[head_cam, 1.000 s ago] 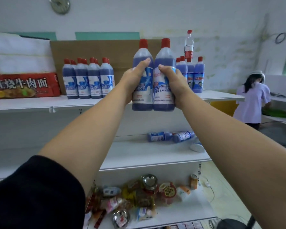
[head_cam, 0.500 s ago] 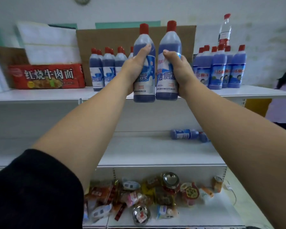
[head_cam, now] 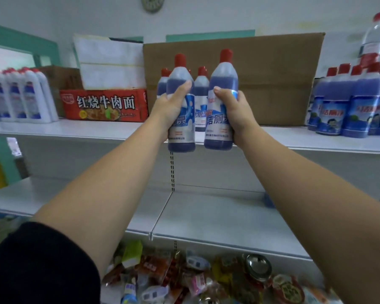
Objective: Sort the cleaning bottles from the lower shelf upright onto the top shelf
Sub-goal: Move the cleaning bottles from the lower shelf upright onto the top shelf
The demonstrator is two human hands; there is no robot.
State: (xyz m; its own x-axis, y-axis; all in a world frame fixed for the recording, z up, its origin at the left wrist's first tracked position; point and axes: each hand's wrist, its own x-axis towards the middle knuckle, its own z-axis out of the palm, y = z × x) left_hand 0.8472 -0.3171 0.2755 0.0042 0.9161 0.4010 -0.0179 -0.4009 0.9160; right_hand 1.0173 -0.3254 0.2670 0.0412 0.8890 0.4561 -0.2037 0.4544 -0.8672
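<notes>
Two bare arms reach toward a white top shelf. The left hand grips one blue cleaning bottle, the right hand another blue bottle, fingers curled round each. Both bottles are upright, side by side, at the shelf's near edge, in front of shelved bottles and a cardboard box.

Two matching bottles are held upright side by side, apart from each other. The left bottle is gripped by the left hand and the right bottle by the right hand. Each is translucent with dark blue liquid, a red cap and a blue-and-white label. Their bases hang in front of the top shelf edge. Like bottles stand upright on it behind them. A blue shape, mostly hidden, lies on the lower shelf.
</notes>
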